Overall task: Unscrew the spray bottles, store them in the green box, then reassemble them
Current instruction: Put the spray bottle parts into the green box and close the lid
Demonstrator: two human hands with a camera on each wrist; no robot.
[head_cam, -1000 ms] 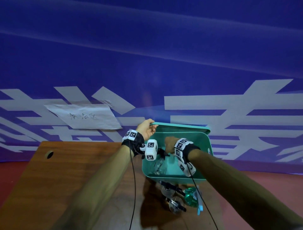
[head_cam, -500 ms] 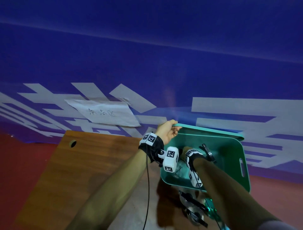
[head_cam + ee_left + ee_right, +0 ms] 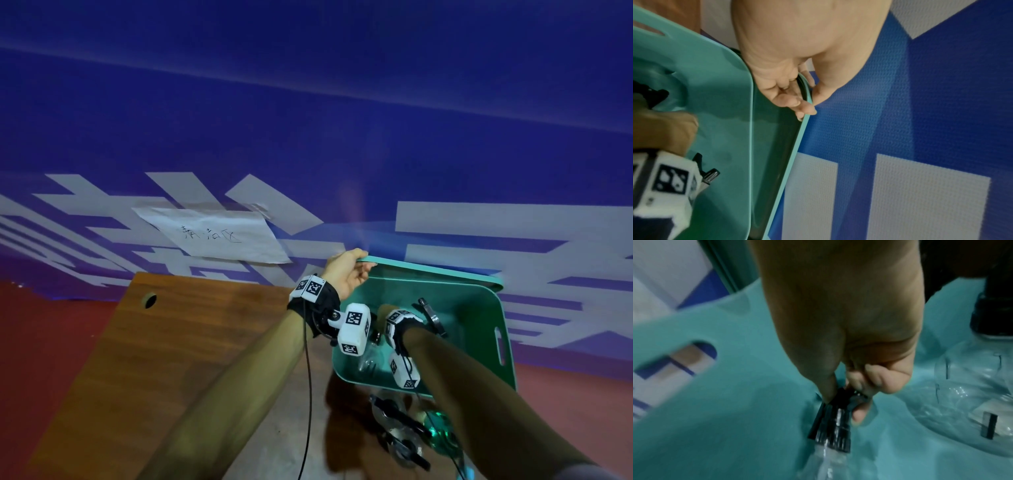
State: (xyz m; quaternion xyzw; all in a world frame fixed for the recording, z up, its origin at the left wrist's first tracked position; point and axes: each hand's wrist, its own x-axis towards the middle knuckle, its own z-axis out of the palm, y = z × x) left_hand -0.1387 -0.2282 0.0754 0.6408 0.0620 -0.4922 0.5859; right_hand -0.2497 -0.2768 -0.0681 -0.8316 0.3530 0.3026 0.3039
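The green box (image 3: 507, 346) stands on the right end of the wooden table. My left hand (image 3: 346, 274) grips the corner of its raised lid (image 3: 431, 270); in the left wrist view my left hand (image 3: 797, 97) has fingers under the lid's edge (image 3: 803, 129) and the thumb on top. Inside the box, my right hand (image 3: 849, 394) pinches the black spray head (image 3: 834, 418) of a clear bottle (image 3: 826, 464) that lies low against the box floor. A second clear bottle (image 3: 972, 402) with a black cap lies beside it. In the head view my right hand (image 3: 383, 308) is partly hidden by the wrist cameras.
More clear spray bottles (image 3: 394, 421) with black heads and a green bottle (image 3: 442, 431) lie on the table in front of the box. The table (image 3: 171, 359) has a round hole (image 3: 149, 300) at its far left. A paper sign (image 3: 219, 236) hangs on the blue backdrop.
My head has turned, so the box now sits further right in view. My right hand has reached deeper into the box. My left hand still holds the lid up.
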